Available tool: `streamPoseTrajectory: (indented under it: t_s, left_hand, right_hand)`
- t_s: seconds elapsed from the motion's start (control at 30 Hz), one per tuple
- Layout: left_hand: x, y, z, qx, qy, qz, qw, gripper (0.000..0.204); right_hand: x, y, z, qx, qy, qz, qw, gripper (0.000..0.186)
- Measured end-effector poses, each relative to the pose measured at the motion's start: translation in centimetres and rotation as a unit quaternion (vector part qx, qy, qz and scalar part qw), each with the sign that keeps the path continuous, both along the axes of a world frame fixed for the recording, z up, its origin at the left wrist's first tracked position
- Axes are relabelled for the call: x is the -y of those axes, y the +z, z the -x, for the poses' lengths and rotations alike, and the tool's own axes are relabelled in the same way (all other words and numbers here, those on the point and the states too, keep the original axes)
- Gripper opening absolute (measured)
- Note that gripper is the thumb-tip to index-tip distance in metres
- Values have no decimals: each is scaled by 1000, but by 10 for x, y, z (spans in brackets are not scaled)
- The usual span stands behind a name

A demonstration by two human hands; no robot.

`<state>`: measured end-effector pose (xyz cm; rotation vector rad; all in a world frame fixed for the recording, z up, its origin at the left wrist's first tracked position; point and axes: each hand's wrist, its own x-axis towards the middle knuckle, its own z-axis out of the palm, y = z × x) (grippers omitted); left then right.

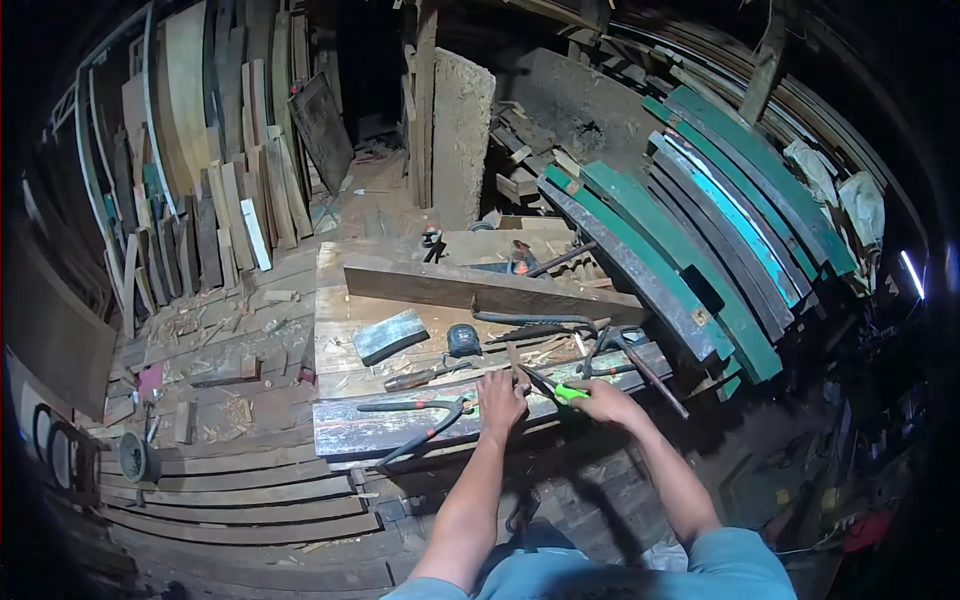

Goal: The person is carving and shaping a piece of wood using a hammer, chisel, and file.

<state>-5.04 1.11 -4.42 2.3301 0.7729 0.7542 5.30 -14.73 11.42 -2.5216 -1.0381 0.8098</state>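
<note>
Blade (538,378) indistinct; right hand (603,402) wrapped round green handle (570,392); left hand (500,403) half-curled at partly hidden wood piece (515,361), hold unclear.

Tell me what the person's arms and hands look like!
Both the left hand and the right hand are bare, with no gloves. No watch or bracelet shows on either wrist. The forearms are uncovered too, and light blue sleeves cover the arms higher up.

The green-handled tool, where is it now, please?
In the head view, the green-handled tool is in the right hand, right of the left hand, over the bench.
</note>
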Motion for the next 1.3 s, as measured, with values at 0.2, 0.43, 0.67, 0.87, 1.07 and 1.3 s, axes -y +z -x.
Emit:
streamPoseTrajectory:
  t_s: [0.2,0.43,0.67,0.87,1.07,1.3]
  left_hand:
    - [-3,1,-2,21,0,2,1000,24]
    - [-5,-1,-2,33,-10,18,999,22]
    - [-4,0,-2,24,-5,17,1000,24]
    - [-6,4,-4,-3,-9,30,999,25]
    - [-6,6,-4,2,-6,14,1000,25]
    - [-7,0,-6,12,-18,7,1000,25]
  right_hand:
    - [-30,12,18,69,-1,61,996,46]
    - [-42,13,30,83,-19,75,994,41]
    - [-38,21,51,33,-73,26,996,45]
    - [-25,17,59,11,-97,-158,983,42]
    - [-32,4,68,102,-109,-180,972,39]
    - [-25,29,67,94,-135,-59,985,41]
